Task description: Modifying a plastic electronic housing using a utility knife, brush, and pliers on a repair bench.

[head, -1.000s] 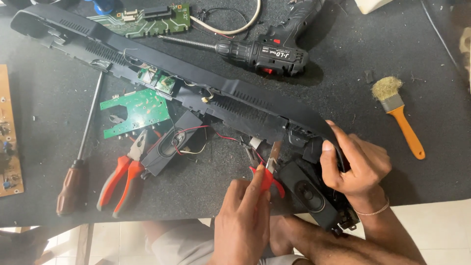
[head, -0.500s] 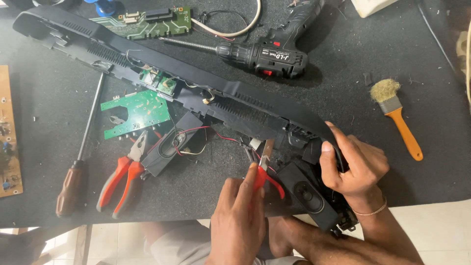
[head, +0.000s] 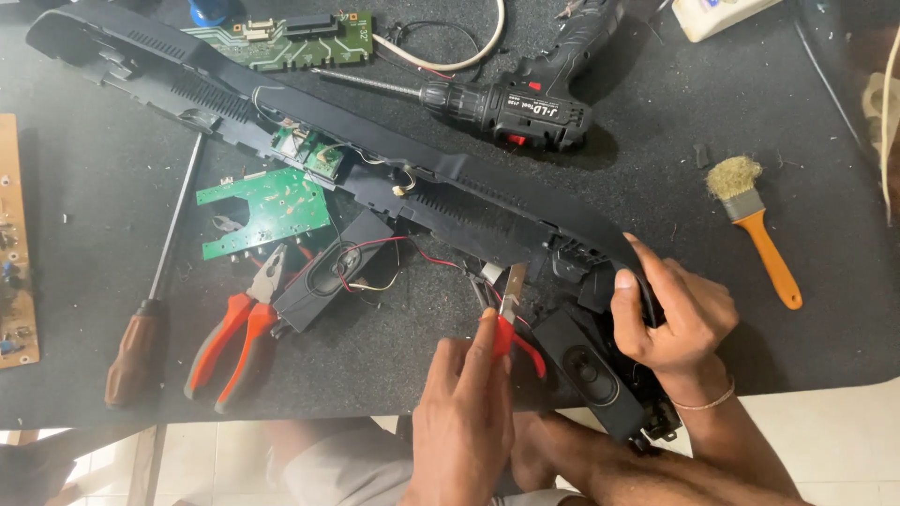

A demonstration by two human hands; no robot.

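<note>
Diagonally, the black panel (head: 375,169) runs from the desk's (head: 825,122) far-left corner to the right hand (head: 680,314) clamping its near end — left hand (head: 464,412) squeezes red cutters (head: 511,323), tips pointing away.

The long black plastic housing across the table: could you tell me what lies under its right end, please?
Under the right end of the long black plastic housing lies a black oval speaker, with red wires leading in beside it. The right hand covers the housing's tip, hiding what lies beneath there.
</note>
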